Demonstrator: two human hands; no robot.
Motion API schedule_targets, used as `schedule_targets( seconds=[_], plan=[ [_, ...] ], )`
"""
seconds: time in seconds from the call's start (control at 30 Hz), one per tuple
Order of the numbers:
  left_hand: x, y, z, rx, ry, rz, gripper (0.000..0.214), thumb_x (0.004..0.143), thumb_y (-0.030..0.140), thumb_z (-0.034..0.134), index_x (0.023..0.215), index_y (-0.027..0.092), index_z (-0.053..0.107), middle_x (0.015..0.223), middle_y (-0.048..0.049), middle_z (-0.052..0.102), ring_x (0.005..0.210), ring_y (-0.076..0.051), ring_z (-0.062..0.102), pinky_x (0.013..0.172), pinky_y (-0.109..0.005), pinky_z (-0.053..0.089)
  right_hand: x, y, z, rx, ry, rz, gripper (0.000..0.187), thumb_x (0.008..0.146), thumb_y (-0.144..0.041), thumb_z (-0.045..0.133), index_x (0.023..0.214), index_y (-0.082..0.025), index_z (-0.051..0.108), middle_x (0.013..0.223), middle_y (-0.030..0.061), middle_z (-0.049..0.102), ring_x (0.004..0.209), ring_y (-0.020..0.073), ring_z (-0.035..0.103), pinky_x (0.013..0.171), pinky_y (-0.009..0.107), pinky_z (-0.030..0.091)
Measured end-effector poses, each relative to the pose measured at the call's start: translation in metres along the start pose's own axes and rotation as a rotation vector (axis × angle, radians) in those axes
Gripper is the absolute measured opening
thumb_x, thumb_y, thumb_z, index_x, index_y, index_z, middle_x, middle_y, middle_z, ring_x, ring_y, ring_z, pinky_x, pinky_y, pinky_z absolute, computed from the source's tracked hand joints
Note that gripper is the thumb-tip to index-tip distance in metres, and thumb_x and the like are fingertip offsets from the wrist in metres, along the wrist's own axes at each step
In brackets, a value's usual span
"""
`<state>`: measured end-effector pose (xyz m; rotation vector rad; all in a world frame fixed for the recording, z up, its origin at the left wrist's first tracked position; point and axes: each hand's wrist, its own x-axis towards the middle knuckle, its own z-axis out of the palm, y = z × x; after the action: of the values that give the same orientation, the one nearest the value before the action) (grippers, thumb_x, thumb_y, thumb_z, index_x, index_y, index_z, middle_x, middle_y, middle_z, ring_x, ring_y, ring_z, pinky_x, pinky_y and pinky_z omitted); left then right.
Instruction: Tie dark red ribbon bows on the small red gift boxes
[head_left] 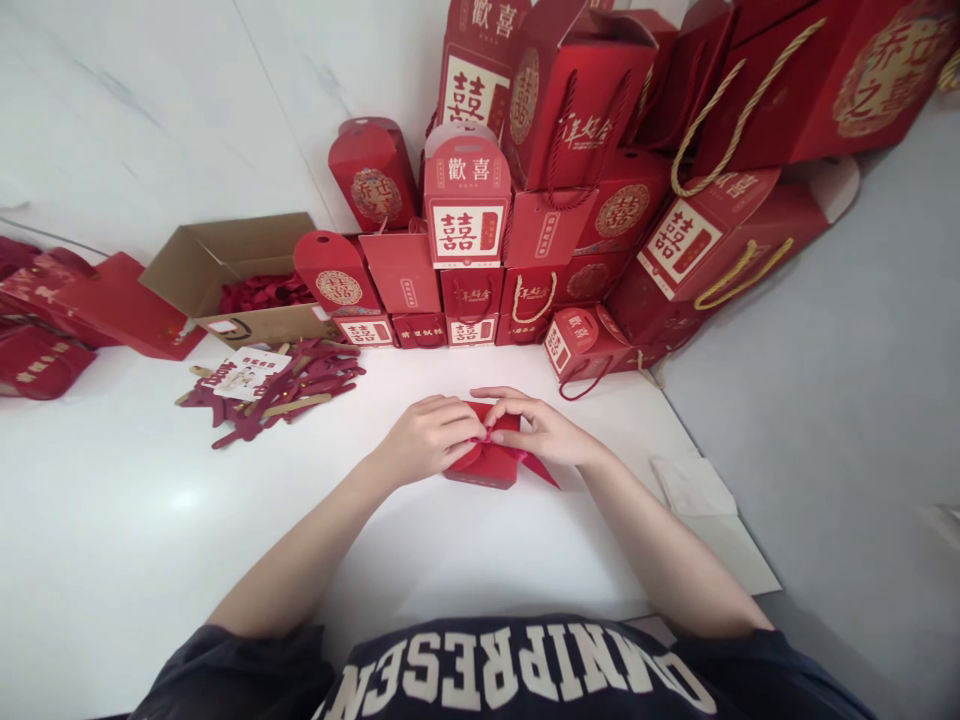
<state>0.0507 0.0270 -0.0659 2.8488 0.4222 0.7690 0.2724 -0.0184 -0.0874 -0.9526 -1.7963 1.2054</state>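
Note:
A small red gift box [491,472] lies on the white table in front of me, with a red ribbon [538,468] around its top. One pointed ribbon tail sticks out to the right past the box. From the left, my left hand [433,436] bends over the box, its fingers closed on the ribbon near the middle. Opposite it, my right hand [541,428] pinches the ribbon at the same spot between thumb and index finger. The fingertips of both hands nearly meet there and partly hide the knot area.
Behind, red gift boxes [469,225] are stacked against the wall, some with rope handles. A cardboard carton [277,328] holding dark red pieces stands at the left back. Before it lies a pile of dark red tags [319,375]. White paper [694,487] lies at the right edge.

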Motion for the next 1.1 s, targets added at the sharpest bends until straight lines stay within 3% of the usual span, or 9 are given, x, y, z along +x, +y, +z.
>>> schedule_targets(
  seconds=[0.2, 0.37, 0.5, 0.67, 1.1],
  plan=[
    [0.003, 0.000, -0.002, -0.037, 0.016, -0.106, 0.006, 0.086, 0.020, 0.058, 0.080, 0.018, 0.058, 0.078, -0.0019, 0.066, 0.074, -0.014, 0.058, 0.074, -0.029, 0.044, 0.001, -0.001, 0.002, 0.005, 0.048, -0.002, 0.011, 0.084, -0.033, 0.066, 0.084, -0.022, 0.064, 0.138, 0.0078, 0.051, 0.131, 0.0221, 0.046, 0.112, 0.043, 0.031],
    [0.005, -0.002, -0.016, 0.084, -0.031, -0.261, 0.030, 0.077, 0.038, 0.070, 0.061, 0.017, 0.054, 0.068, -0.0012, 0.059, 0.070, -0.017, 0.050, 0.069, -0.032, 0.036, 0.000, -0.005, 0.002, -0.029, 0.055, 0.002, 0.014, 0.086, -0.033, 0.063, 0.080, -0.021, 0.062, 0.137, 0.0071, 0.052, 0.128, 0.0221, 0.048, 0.111, 0.043, 0.032],
    [0.008, 0.001, -0.023, -0.081, -0.144, -0.355, 0.027, 0.075, 0.042, 0.071, 0.068, 0.018, 0.061, 0.068, 0.0006, 0.060, 0.072, -0.016, 0.053, 0.073, -0.031, 0.037, 0.000, -0.005, 0.003, -0.042, 0.055, -0.007, 0.013, 0.086, -0.033, 0.063, 0.080, -0.021, 0.061, 0.136, 0.0068, 0.053, 0.129, 0.0216, 0.048, 0.111, 0.043, 0.032],
    [0.010, 0.004, -0.025, -0.364, -0.150, -0.475, 0.020, 0.085, 0.033, 0.061, 0.074, 0.017, 0.064, 0.074, -0.0004, 0.062, 0.070, -0.013, 0.054, 0.069, -0.026, 0.042, -0.001, -0.010, 0.003, -0.036, 0.045, -0.006, 0.014, 0.086, -0.032, 0.063, 0.078, -0.021, 0.059, 0.136, 0.0078, 0.053, 0.129, 0.0216, 0.048, 0.111, 0.042, 0.032],
    [0.003, -0.013, -0.032, -0.534, -0.231, -0.454, 0.019, 0.086, 0.032, 0.060, 0.079, 0.015, 0.066, 0.076, -0.0021, 0.065, 0.071, -0.013, 0.059, 0.066, -0.023, 0.046, -0.009, -0.017, -0.019, -0.056, 0.012, 0.027, 0.016, 0.089, -0.023, 0.056, 0.073, -0.020, 0.053, 0.138, 0.0071, 0.053, 0.130, 0.0229, 0.046, 0.109, 0.044, 0.032]
  ],
)
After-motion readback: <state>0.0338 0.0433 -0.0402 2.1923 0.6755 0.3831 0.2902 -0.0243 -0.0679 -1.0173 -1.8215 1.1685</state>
